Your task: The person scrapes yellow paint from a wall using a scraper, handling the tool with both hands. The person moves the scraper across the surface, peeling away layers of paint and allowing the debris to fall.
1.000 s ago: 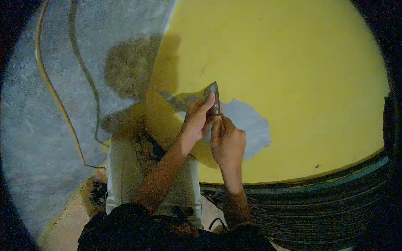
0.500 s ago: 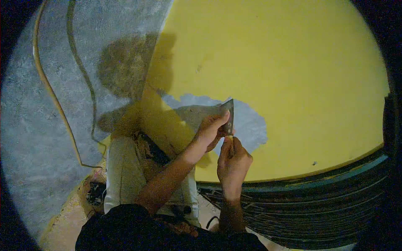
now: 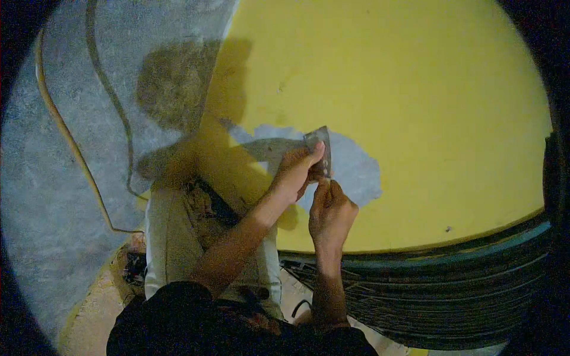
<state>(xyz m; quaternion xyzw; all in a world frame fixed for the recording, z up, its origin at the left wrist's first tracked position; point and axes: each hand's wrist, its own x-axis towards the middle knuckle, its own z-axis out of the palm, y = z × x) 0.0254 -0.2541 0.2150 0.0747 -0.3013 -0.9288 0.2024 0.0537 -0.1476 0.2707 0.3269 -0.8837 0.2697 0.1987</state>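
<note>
Scraper blade [image 3: 319,147] stands upright against the yellow surface [image 3: 415,89], over a bare grey patch [image 3: 356,169]. The left hand [image 3: 295,173] has its grip clenched around the blade. The right hand [image 3: 332,212] pinches its lower end.

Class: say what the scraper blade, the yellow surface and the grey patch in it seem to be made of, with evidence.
Scraper blade: likely metal, dull grey, thin and flat with a straight edge. Yellow surface: a matte paint coat, even in colour. Grey patch: bare material beneath, perhaps cement or plaster, pale with ragged edges.
</note>
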